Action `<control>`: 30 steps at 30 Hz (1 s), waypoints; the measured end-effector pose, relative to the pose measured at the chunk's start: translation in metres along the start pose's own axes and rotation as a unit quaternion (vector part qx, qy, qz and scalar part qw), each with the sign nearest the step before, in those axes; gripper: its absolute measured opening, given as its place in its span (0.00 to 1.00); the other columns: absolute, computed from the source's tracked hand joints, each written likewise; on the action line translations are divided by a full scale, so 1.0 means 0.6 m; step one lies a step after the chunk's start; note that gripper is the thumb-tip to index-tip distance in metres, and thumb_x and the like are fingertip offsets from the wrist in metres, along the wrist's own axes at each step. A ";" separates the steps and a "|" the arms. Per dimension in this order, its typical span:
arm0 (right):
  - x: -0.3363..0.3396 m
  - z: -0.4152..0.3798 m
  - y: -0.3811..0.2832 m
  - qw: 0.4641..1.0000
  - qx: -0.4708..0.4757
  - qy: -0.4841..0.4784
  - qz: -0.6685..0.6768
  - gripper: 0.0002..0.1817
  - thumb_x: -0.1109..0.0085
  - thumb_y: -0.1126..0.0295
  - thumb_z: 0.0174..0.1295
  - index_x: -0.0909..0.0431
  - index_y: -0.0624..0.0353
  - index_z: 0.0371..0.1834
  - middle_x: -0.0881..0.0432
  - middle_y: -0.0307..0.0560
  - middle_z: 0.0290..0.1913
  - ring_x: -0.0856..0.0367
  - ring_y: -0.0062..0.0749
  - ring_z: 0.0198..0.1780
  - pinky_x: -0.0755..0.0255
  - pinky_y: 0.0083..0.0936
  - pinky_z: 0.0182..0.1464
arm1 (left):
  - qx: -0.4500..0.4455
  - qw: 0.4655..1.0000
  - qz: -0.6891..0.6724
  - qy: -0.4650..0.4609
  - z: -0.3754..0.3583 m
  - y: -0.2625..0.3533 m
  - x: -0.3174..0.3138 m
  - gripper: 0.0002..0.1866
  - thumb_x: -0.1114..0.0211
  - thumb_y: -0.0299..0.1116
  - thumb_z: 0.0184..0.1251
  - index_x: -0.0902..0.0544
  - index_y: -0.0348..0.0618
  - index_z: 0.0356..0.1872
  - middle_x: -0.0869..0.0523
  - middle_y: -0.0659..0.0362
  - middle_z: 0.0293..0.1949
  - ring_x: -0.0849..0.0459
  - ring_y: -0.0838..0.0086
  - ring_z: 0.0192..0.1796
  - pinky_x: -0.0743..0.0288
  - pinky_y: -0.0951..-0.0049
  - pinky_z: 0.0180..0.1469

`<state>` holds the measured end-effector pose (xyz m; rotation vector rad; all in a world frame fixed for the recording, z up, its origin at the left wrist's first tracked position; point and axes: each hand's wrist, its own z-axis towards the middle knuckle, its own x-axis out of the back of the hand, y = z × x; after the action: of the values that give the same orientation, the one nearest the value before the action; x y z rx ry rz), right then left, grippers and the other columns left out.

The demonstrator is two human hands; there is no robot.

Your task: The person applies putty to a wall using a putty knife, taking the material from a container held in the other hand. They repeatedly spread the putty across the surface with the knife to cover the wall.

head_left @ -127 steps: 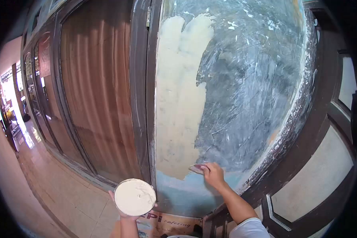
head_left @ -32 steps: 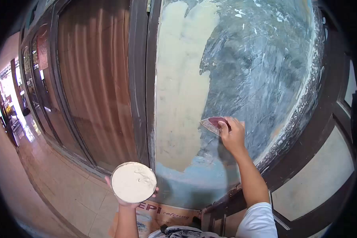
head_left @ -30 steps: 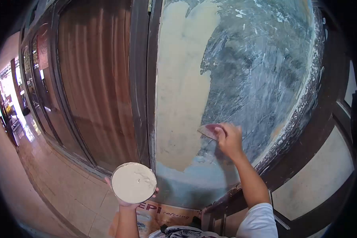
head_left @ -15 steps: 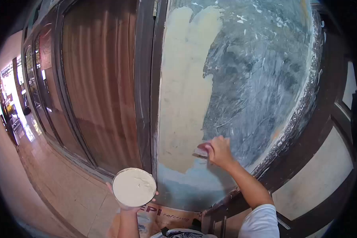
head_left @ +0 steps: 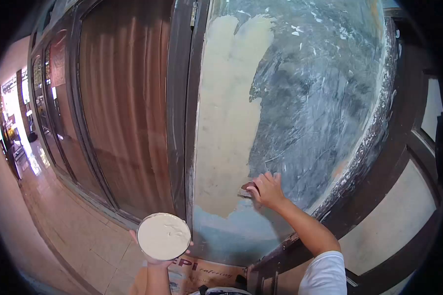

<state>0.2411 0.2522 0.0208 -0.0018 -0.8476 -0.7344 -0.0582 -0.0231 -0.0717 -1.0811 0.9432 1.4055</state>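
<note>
My left hand [head_left: 157, 261] supports a round tub of cream putty [head_left: 163, 237] from below, with fingertips showing at its sides. The putty's surface has a few scooped marks on its right. My right hand [head_left: 268, 191] grips a putty knife [head_left: 245, 190] with a reddish handle, its blade against the wall near the lower edge of a smooth cream putty layer [head_left: 226, 123]. Right of that layer the wall [head_left: 305, 123] is bare, mottled grey and scratched. Below it lies a pale blue patch [head_left: 231, 231].
A dark-framed window with a brown curtain [head_left: 125, 108] stands left of the wall. To the right is a dark wooden door [head_left: 403, 191] with pale panels. A printed banner sheet [head_left: 206, 270] covers the floor below me. A tiled walkway [head_left: 74, 231] runs off at left.
My right hand and the putty knife have shifted slightly left, and the blade lies at a different angle. The tub sits slightly lower and left in view.
</note>
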 end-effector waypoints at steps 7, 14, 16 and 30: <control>0.042 0.089 0.052 0.907 -0.216 0.352 0.088 0.12 0.30 0.56 0.65 0.17 0.51 0.39 0.19 0.38 0.37 0.25 0.43 0.43 0.43 0.47 0.49 | -0.026 1.000 0.003 -0.017 0.005 -0.020 0.001 0.71 0.54 0.94 0.50 0.38 0.39 0.80 0.28 0.23 0.68 0.22 0.14 0.57 0.17 0.21 0.48; -0.003 0.030 0.040 0.997 0.025 0.060 -0.038 0.15 0.29 0.55 0.64 0.16 0.53 0.42 0.19 0.40 0.37 0.25 0.44 0.44 0.43 0.45 0.51 | -0.030 0.999 -0.019 0.029 0.001 -0.026 0.018 0.71 0.55 0.95 0.49 0.38 0.39 0.80 0.27 0.23 0.67 0.21 0.15 0.56 0.18 0.21 0.45; 0.049 0.091 0.066 0.951 -0.158 0.266 -0.009 0.13 0.29 0.54 0.64 0.16 0.50 0.39 0.19 0.37 0.37 0.25 0.42 0.43 0.43 0.44 0.51 | -0.031 0.999 0.015 0.002 0.007 -0.027 0.029 0.71 0.54 0.95 0.50 0.38 0.39 0.80 0.27 0.23 0.67 0.21 0.15 0.56 0.18 0.21 0.46; 0.080 0.080 0.099 0.948 -0.156 0.275 -0.017 0.15 0.26 0.52 0.61 0.15 0.49 0.41 0.19 0.35 0.36 0.24 0.39 0.44 0.43 0.46 0.52 | -0.011 0.996 0.061 -0.058 0.038 -0.027 0.035 0.70 0.54 0.94 0.50 0.37 0.40 0.79 0.26 0.24 0.66 0.21 0.17 0.56 0.18 0.23 0.49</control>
<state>0.2642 0.2824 0.1026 -0.0630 -0.1937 -0.8419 -0.0449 0.0065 -0.0855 -0.9595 0.9247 1.5654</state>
